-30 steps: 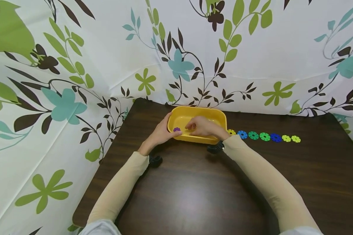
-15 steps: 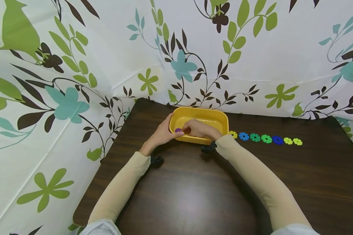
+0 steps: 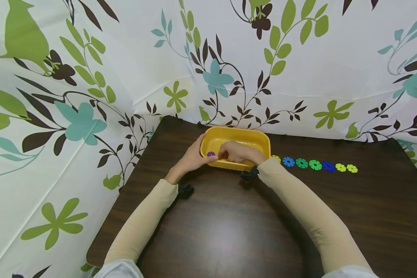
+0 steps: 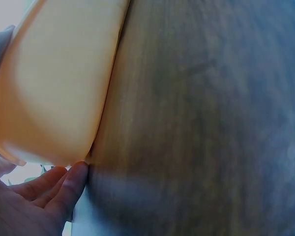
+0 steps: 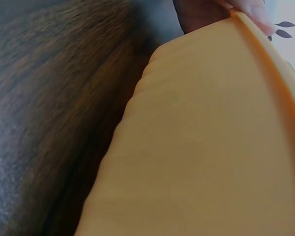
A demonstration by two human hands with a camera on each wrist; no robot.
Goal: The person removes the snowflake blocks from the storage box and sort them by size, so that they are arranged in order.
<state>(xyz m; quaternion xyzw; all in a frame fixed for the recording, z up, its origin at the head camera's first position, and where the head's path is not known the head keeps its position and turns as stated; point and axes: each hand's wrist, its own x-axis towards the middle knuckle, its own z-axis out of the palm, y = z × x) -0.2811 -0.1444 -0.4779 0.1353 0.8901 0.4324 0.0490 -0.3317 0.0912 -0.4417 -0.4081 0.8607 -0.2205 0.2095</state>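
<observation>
A yellow plastic tub (image 3: 243,133) stands at the table's back edge. My left hand (image 3: 192,156) grips its left end, the thumb over the near rim and the other fingers against the outside, which the left wrist view shows pressed to the tub's lower corner. Beside that thumb, inside the tub, lies a purple notched disc (image 3: 211,154). My right hand (image 3: 237,150) reaches down into the tub with bent fingers. Its fingertips are hidden, so whether they pinch anything cannot be told. In the right wrist view the tub's outer wall (image 5: 201,137) fills most of the picture.
To the tub's right runs a row of notched discs: yellow (image 3: 276,159), light blue (image 3: 288,161), green (image 3: 315,165), dark blue (image 3: 328,166) and more yellow ones. They lie flat on the dark wooden table (image 3: 208,227). A patterned cloth (image 3: 295,85) hangs behind.
My right hand moved left inside the tub toward the purple disc, then shifted slightly back to the right. My left hand stays on the tub. The head view shifted slightly.
</observation>
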